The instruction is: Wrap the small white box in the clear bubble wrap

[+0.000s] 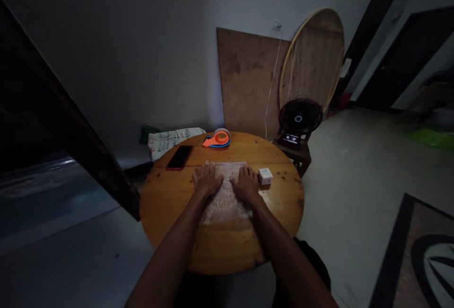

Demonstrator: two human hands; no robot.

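A sheet of clear bubble wrap [227,204] lies spread on the round wooden table [166,208]. My left hand [207,181] rests flat on its left side, fingers spread and pointing away from me. On the right side of the sheet, my right hand [246,184] also lies flat with its fingers stretched out. A small white box [265,176] stands just right of my right hand, apart from it. Beyond the sheet sits an orange and blue tape dispenser [217,139] with a roll of tape on it. To the left is a dark phone with a red edge [179,157].
Behind the table, a brown board [251,81] and a round wooden tabletop [314,57] lean against the wall. A black fan [301,118] stands on a stool [301,151] at the right back. A printed white sack [173,140] lies past the table's left edge.
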